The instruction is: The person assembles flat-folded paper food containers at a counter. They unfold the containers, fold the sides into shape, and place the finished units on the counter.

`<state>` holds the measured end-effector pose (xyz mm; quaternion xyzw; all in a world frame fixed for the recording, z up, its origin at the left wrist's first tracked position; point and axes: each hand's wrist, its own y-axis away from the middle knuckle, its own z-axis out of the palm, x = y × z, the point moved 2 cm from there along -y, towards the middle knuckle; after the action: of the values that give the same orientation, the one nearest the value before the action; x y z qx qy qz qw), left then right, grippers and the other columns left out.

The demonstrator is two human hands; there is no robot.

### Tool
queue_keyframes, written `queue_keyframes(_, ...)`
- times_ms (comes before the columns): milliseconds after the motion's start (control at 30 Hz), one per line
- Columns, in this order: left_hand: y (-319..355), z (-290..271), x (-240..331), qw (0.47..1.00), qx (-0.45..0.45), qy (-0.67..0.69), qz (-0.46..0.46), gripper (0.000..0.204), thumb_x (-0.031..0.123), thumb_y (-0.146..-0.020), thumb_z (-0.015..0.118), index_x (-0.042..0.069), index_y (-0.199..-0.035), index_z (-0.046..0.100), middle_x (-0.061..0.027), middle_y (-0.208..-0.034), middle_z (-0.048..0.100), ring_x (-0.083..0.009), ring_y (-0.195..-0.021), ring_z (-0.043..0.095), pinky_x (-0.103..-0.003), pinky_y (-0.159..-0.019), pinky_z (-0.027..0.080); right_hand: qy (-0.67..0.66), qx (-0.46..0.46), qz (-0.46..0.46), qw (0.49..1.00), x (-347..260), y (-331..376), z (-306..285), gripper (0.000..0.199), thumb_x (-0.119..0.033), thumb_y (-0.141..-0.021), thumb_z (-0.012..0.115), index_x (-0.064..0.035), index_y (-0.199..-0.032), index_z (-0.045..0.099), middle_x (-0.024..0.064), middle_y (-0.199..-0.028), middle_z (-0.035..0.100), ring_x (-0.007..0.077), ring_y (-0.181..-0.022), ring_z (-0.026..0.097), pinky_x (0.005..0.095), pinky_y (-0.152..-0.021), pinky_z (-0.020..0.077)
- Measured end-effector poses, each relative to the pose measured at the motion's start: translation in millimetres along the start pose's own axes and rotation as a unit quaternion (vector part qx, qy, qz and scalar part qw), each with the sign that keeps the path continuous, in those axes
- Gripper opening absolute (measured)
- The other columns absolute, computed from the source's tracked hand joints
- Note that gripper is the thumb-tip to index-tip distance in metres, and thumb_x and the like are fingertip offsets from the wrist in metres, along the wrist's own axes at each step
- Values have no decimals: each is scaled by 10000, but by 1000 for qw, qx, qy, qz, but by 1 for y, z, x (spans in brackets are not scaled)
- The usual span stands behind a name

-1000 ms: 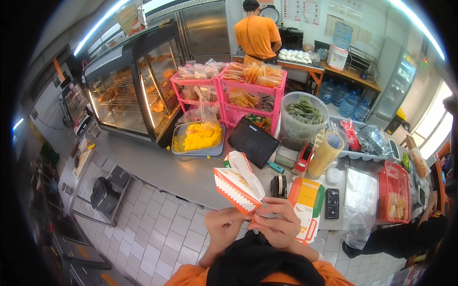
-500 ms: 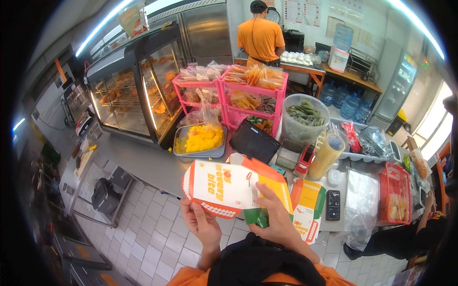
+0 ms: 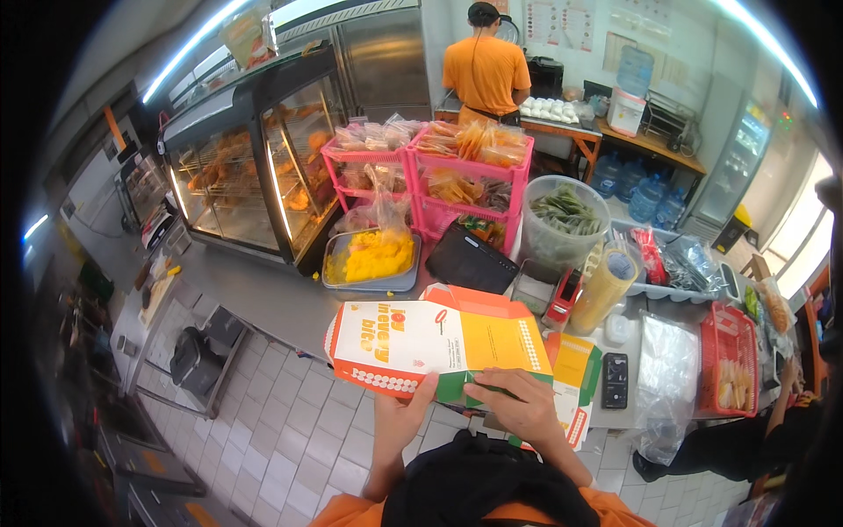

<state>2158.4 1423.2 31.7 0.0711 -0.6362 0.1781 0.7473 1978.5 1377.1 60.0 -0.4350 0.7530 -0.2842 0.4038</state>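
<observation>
A partly folded cardboard food box (image 3: 448, 338), white, yellow, orange and green, is held in front of me above the counter edge. My left hand (image 3: 402, 417) is closed on its near edge, the thumb against the orange and green side and the other fingers hidden beneath. My right hand (image 3: 518, 402) pinches the green side flap, its fingers bent over the edge. The orange far flap stands partly raised. Under the box's right end, more flat cardboard boxes (image 3: 577, 360) in the same colours lie on the counter.
Beyond the box are a tray of yellow food (image 3: 373, 259), a black tablet-like case (image 3: 471, 256), pink racks (image 3: 470, 162) of packets and a heated display case (image 3: 255, 158). Rightward lie tape rolls (image 3: 604, 285), a black phone (image 3: 615, 380) and a red basket (image 3: 727, 360). A person (image 3: 486, 66) stands behind.
The box has turned flatter and shifted slightly right. My left hand moved right along the near edge; my right hand came down from the top panel to the green flap.
</observation>
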Motion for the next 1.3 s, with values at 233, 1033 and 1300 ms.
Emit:
queue_keyframes(233,13,34,11,935,54,-202,287,279,88,-908,607,-33,-1152,545,-103,-1097,604,-148,-960,598,-259,-774,498,-200,201,246,927,7,8,7,245,48,-705,724,3,-946,714,124,-953,693,199,-808,684,258,-736,540)
queue_keyframes(1033,21,20,-32,978,26,-18,204,281,49,-897,612,-37,-1160,562,-89,-1097,611,-149,-1008,563,-276,-859,450,-152,25,136,979,-20,2,6,163,-16,-763,727,-23,-926,728,174,-1155,610,251,-1033,631,318,-857,521)
queue_keyframes(1300,21,3,-39,987,-30,54,148,390,224,-1005,413,-67,-1264,438,-124,-1201,564,-175,-1057,557,-309,-903,453,-207,75,228,948,2,1,3,784,-106,-761,755,-54,-1385,284,199,-1362,399,288,-1315,365,382,-1106,251)
